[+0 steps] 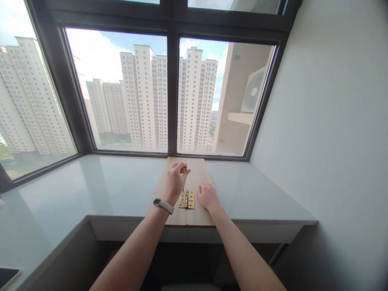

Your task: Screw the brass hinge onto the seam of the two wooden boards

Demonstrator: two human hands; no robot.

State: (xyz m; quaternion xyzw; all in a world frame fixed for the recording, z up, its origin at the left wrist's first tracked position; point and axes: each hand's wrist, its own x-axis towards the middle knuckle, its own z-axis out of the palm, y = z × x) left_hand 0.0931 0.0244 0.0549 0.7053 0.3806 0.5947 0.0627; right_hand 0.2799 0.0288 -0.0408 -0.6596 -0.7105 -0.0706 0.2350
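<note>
Two wooden boards [197,173] lie side by side on a pale windowsill counter [121,186], with a brass hinge [187,199] across their seam. My left hand [175,180], with a watch on the wrist, is closed round a small red and yellow tool handle [183,169] held above the hinge. My right hand [207,196] rests on the right board just beside the hinge, its fingers curled down; whether it holds anything is hidden.
Large dark-framed windows [171,93] rise behind the counter, with tower blocks outside. A white wall [333,121] closes the right side. The counter's front edge drops to a dark recess below. A dark flat object [7,277] lies at the bottom left.
</note>
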